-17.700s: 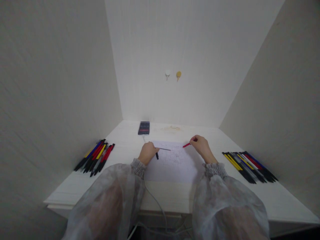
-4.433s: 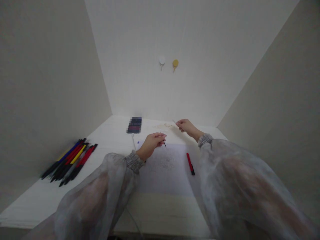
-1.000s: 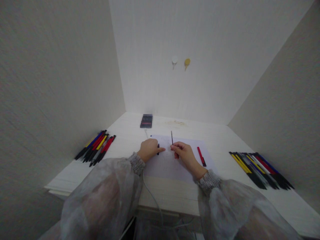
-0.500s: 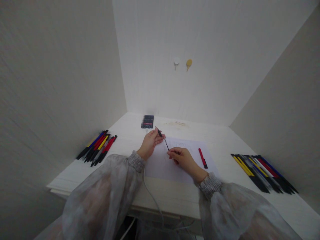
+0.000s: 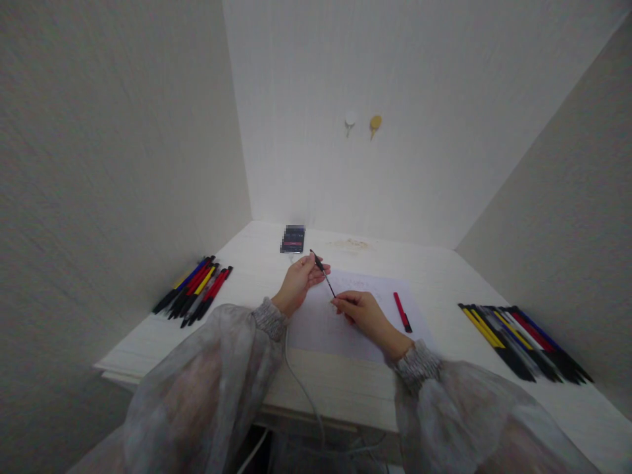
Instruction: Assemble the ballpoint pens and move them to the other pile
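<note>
My left hand [image 5: 296,283] pinches the black front section of a pen [image 5: 318,262] between thumb and forefinger, its other fingers loosely extended. Out of that section a thin refill [image 5: 329,284] slants down to the right, pale in the middle and dark lower down. The refill's lower end is pinched in the fingertips of my right hand [image 5: 363,311]. Both hands are above a white sheet of paper [image 5: 320,336] with faint writing. To the right of my right hand, a red pen barrel [image 5: 399,307] with a black end lies on the paper.
Several pens [image 5: 195,289] lie heaped on the table's left side. A row of several pens [image 5: 518,339] lies at the right. At the back is a phone [image 5: 293,239], and a white cable [image 5: 299,382] runs over the front edge. Walls enclose three sides; two hooks [image 5: 376,123] are on the back one.
The view has shifted very slightly. Both hands keep their hold on the black pen section and the refill, with hardly any movement.
</note>
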### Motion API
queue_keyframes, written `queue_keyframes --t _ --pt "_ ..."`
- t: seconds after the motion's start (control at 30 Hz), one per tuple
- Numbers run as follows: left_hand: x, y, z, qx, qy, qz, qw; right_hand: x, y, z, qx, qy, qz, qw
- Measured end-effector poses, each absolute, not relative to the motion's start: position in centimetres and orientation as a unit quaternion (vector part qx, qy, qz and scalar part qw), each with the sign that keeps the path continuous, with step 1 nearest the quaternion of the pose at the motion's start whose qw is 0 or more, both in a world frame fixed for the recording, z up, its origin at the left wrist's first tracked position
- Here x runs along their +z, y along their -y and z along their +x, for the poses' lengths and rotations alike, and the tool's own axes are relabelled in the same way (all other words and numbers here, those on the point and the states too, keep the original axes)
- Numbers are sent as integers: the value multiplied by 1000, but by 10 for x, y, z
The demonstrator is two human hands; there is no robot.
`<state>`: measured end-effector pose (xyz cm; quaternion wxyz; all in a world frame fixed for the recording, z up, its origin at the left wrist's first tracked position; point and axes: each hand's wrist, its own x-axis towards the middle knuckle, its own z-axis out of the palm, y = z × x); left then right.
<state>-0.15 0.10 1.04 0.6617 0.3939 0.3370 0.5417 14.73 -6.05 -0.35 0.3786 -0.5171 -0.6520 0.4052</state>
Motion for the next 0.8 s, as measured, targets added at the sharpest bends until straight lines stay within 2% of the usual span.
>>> queue_keyframes --t 0.5,0.8 --pt "9 -1 -2 543 -338 432 636 -2 56 149 343 649 -555 391" --pt "5 10 5 461 -328 508 650 0 53 158 234 585 -558 540"
